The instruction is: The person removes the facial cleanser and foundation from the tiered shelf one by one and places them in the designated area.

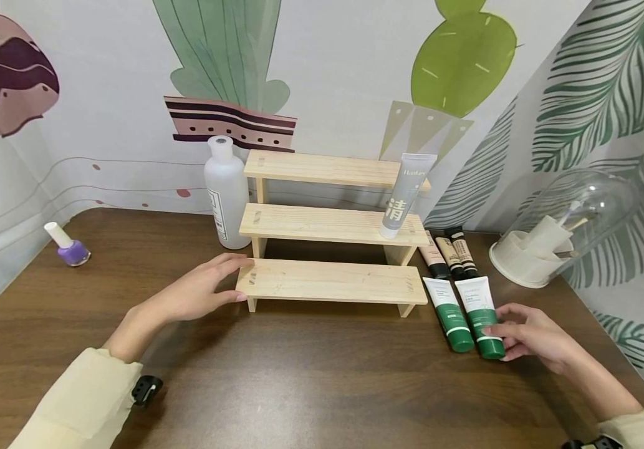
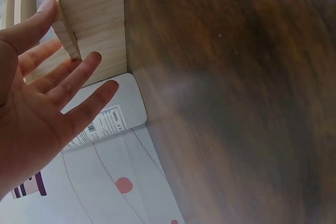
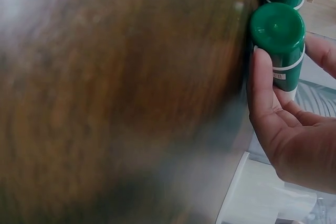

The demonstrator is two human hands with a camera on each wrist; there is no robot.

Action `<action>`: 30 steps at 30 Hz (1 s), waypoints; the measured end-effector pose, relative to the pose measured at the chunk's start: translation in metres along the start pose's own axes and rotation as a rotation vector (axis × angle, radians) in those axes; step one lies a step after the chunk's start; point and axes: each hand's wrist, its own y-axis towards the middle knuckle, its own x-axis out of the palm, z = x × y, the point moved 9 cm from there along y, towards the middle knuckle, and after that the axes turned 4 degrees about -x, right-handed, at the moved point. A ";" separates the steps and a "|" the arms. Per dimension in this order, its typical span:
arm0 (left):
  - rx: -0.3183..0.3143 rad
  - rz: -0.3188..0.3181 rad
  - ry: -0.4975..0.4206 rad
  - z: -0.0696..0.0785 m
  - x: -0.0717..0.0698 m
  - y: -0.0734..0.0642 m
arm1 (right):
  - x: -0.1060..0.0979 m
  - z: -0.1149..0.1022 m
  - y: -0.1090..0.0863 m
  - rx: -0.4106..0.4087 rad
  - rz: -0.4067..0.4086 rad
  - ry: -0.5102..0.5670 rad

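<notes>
At the left end of a three-step wooden shelf (image 1: pixel 327 280), my left hand (image 1: pixel 201 288) touches the lowest step with its fingers loosely extended. In the left wrist view, the thumb of this hand (image 2: pixel 50 85) lies at the board's edge. My right hand (image 1: pixel 537 337) holds a green-and-white squeeze tube (image 1: pixel 481 318) near its cap, thumb on top and fingers along its right side. Its green cap (image 3: pixel 278 27) faces the right wrist camera. A matching tube (image 1: pixel 449 315) lies right beside it on the table.
A grey tube (image 1: pixel 406 196) stands cap-down on the middle step. Small cosmetic tubes (image 1: pixel 449 254) lie right of the shelf, near a clear dome (image 1: pixel 596 206) on a white base. Left are a large white bottle (image 1: pixel 227 199) and purple nail polish (image 1: pixel 72 249). Patterned cloth hangs behind.
</notes>
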 end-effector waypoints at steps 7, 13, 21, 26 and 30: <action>-0.013 -0.009 0.012 -0.001 0.001 0.000 | 0.002 0.000 0.003 0.013 0.001 0.011; -0.015 -0.010 0.002 -0.002 0.002 0.000 | 0.002 -0.002 0.004 -0.004 -0.003 0.018; -0.001 -0.002 -0.004 0.001 0.000 0.000 | 0.004 -0.002 0.005 0.004 -0.015 0.036; -0.007 -0.009 -0.006 0.001 0.000 -0.001 | 0.004 -0.001 0.004 0.020 -0.030 0.039; -0.008 -0.007 -0.009 0.001 0.000 -0.002 | 0.004 -0.001 0.003 0.027 -0.034 0.035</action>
